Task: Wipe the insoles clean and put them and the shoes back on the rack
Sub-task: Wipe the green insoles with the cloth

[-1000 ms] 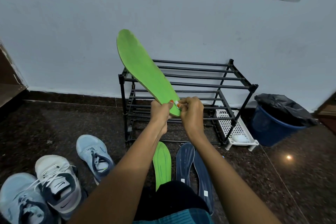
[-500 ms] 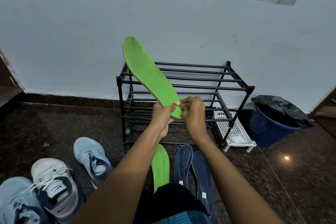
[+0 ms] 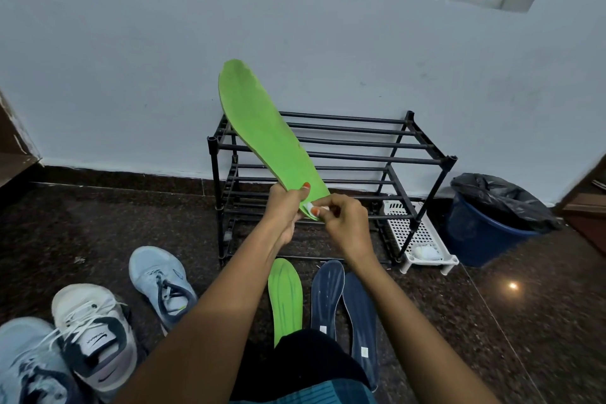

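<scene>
Gripping hand: left hand [image 3: 284, 208] is curled round the heel end of the held green insole [image 3: 265, 134], with the thumb laid on its upper face.
Wiping hand: right hand [image 3: 344, 223] pinches a small white wipe [image 3: 309, 207] against that same heel end, with the fingers curled in tight.
Insole position: in the air in front of the rack [image 3: 377, 157], toe end tilted up and to the left, seen against the wall [image 3: 131, 75].
Hidden: both hands cover the heel tip of the held insole. The fingers bury most of the wipe, so its material cannot be told.
Cut off: the near ends of the floor insoles pass behind the person's knee. The nearest shoe runs out of view at lower left.
Hard to make out: a white lump lies in the white perforated tray [image 3: 410, 229] beside the rack's right legs and cannot be identified.
Insole count: four. One is held. One green floor insole [image 3: 285, 295] and two dark blue insoles [image 3: 328, 295] lie side by side on the floor [image 3: 524, 305] before the rack.
Shoe count: three shoes [image 3: 160, 282], left of the floor insoles. Two are light blue and one is white.
Rack count: one, black, with three tiers of bars.
Bin count: one blue bin [image 3: 475, 236] with a black liner, right of the tray.
</scene>
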The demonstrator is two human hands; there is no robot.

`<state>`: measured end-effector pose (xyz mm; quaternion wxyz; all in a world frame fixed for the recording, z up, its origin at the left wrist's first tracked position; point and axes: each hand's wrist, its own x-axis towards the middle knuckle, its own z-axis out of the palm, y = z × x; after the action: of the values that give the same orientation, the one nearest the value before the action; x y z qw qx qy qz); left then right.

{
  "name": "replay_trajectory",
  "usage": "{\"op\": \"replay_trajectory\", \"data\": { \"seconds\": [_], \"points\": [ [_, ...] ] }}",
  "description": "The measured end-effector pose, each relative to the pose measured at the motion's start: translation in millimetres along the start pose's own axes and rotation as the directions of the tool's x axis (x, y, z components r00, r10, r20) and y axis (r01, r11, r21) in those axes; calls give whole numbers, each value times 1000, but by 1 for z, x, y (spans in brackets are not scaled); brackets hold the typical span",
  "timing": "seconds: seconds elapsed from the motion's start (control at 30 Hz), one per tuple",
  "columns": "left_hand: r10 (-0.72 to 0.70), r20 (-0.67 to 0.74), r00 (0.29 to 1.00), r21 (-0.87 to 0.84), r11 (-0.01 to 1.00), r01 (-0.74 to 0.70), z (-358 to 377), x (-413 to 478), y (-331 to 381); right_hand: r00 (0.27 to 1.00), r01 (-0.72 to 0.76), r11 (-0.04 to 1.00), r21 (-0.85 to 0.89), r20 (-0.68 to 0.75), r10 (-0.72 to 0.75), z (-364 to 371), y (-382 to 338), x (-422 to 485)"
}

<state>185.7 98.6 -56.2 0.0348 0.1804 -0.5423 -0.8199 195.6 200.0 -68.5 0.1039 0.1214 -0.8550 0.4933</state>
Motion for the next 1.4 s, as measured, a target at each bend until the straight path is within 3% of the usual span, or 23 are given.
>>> {"op": "replay_trajectory", "data": {
  "seconds": [0.23,0.33,0.47,0.7,0.83,1.0,1.4],
  "points": [
    [-80,101,992,58,996,75,-11,0,1,972,-211,884,418,-5,234,-3,10,1],
    [-102,118,988,76,993,93,-23,1,2,964,-238,849,471,6,267,-2,15,3],
    [-156,120,980,112,983,143,-44,3,-6,946,-320,787,528,128,298,5,25,2],
    [-323,73,944,215,929,301,-105,-2,-74,835,-533,745,401,393,386,33,69,-18],
    [-343,41,939,288,904,317,-142,-6,-123,750,-633,691,349,498,435,58,97,-35],
    [-336,9,942,422,855,301,-179,-5,-170,664,-730,596,334,551,505,83,132,-56],
    [-427,-233,874,501,718,484,-232,-1,-275,575,-812,510,284,543,612,112,190,-91]
  ]
}}
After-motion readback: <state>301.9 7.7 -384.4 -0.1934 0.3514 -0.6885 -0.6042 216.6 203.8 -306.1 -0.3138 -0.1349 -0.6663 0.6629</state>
